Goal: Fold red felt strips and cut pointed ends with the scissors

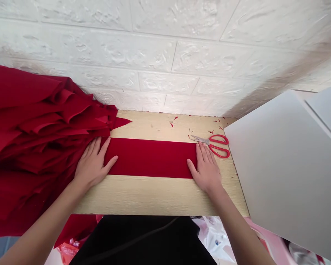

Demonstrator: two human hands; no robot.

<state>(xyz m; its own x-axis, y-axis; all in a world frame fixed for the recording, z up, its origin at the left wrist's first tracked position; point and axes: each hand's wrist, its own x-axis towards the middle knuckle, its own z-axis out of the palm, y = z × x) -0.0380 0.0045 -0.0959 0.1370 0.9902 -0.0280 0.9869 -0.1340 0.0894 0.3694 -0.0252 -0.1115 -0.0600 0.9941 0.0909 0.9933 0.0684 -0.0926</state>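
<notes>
A flat strip of red fabric (151, 158) lies straight across the wooden table. My left hand (93, 162) rests flat on its left end, fingers spread, beside a heap of red cloth. At the right end of the strip, my right hand (206, 163) presses down with the palm flat and the thumb held apart. Just beyond my right fingertips lies a pair of scissors (213, 142) with red handles, its blades pointing left. Neither hand grips anything.
A large pile of crumpled red fabric (41, 147) covers the table's left side and hangs over the front edge. Small red scraps (171, 124) are scattered near the white brick-patterned wall (154, 51). A white panel (284, 165) stands at the right. Plastic bags (213, 235) lie below.
</notes>
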